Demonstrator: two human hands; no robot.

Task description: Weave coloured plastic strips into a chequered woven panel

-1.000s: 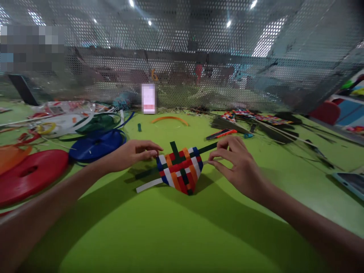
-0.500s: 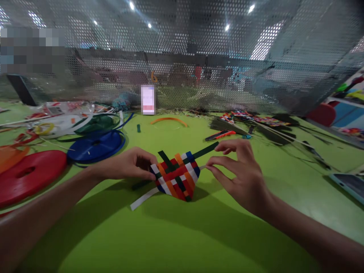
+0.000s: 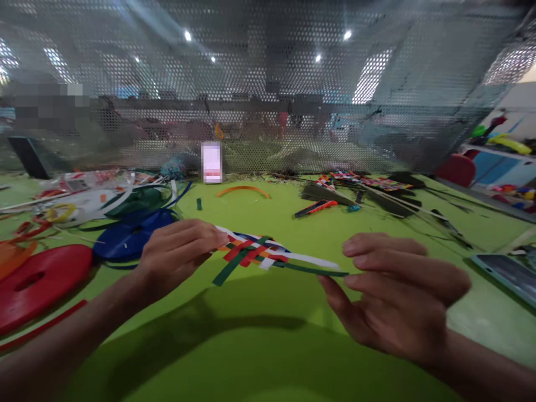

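A woven piece of red, white, orange, blue and dark green flat strips [image 3: 251, 249] is held above the green table, tilted so that I see it at a flat angle. My left hand [image 3: 184, 248] grips its left edge, fingers on top; the thumb is hidden. To the right, my right hand [image 3: 393, 296] has its thumb and index finger at the end of a long green strip [image 3: 310, 271] that sticks out of the weave. Just above it, a white strip [image 3: 316, 260] juts out with a loose end. Another short green strip [image 3: 226, 271] points toward me.
Rolls of red strip [image 3: 54, 279], blue strip [image 3: 129, 237] and green strip [image 3: 140, 202] lie at left. A red and black cutter [image 3: 316, 209] is behind the weave. A phone [image 3: 506, 276] lies at right. Woven pieces [image 3: 385, 183] sit near the mesh screen [image 3: 268, 145].
The woven piece has been raised and tipped from facing me to nearly edge-on. My right hand has come closer and lower, moving from a thin pale strip to the green strip's end.
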